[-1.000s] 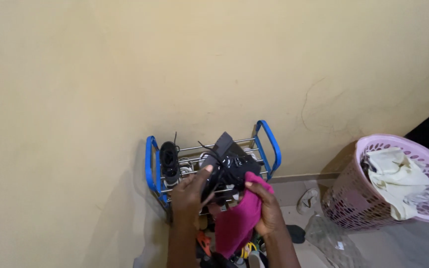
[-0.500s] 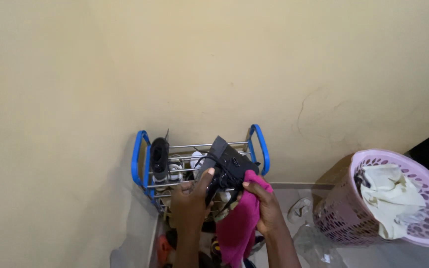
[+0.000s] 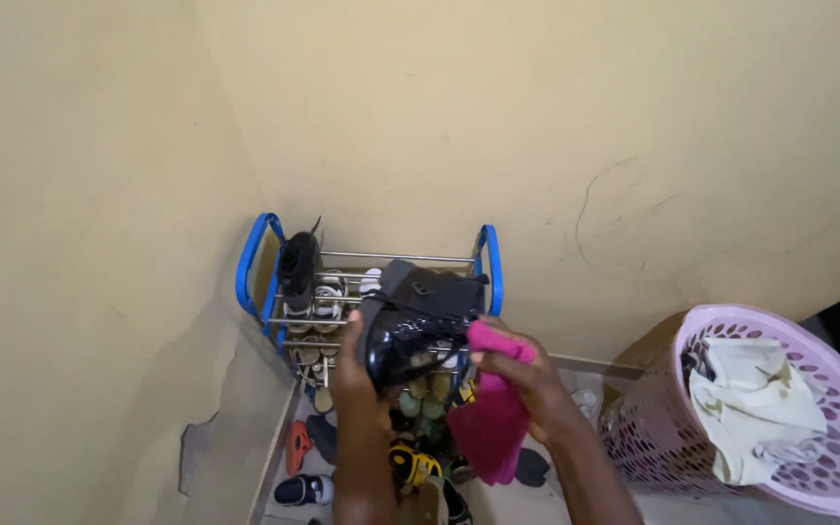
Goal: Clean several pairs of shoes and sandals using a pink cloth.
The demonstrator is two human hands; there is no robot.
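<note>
A glossy black shoe is being held in front of a blue-framed metal shoe rack standing against a cream wall, seen from above by the head camera. The left hand is gripping the shoe from below at its shiny end, fingers wrapped around it. The right hand is clutching a bright pink cloth, pressing its upper fold against the side of the shoe while the rest is hanging down toward the floor. A second black shoe is standing upright on the left end of the rack's top tier, beside white and pale pairs on the bars. More footwear, including an orange sandal and a yellow-and-black shoe, is lying on the floor below the hands. To the right, a pink perforated laundry basket is holding a crumpled cream garment.
</note>
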